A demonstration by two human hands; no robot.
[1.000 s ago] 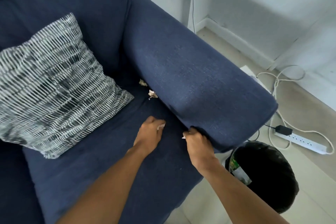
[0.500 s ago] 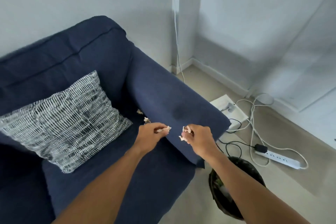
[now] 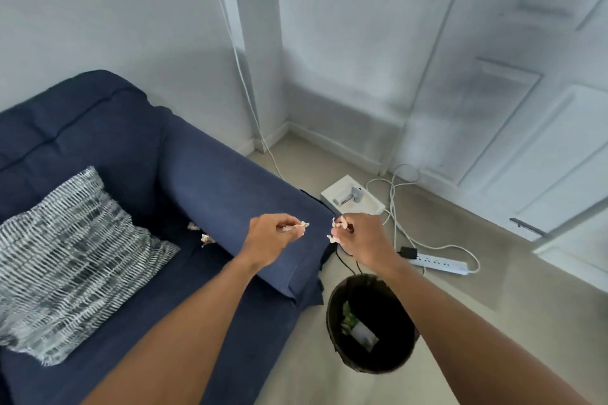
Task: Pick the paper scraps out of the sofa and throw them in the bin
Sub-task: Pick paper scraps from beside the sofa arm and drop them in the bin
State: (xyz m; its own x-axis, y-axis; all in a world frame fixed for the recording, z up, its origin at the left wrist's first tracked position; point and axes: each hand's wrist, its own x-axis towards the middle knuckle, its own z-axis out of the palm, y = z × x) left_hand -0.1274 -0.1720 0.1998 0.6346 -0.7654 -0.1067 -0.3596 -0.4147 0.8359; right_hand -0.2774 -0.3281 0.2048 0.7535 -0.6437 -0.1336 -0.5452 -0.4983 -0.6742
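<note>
Most of each small white paper scrap [image 3: 336, 229] is buried inside the closed fingers of the right hand [image 3: 363, 238] and left hand [image 3: 271, 237], so only crumpled tips show. Below the right grip, that forearm covers part of the round black bin's rim [image 3: 332, 301], and the litter in it is too small to identify. Left of both grips, the dark blue fabric sofa [image 3: 138, 154] and its black-and-white striped cushion [image 3: 69, 260] are cut off by the frame edge.

This is a room in a home, probably a living room. A dark blue fabric sofa [image 3: 204, 194] with a black-and-white patterned cushion [image 3: 72, 260] fills the lower left. At the right are a white panelled door [image 3: 526, 141], beige carpet [image 3: 510, 306] and a white power strip [image 3: 441, 262].
</note>
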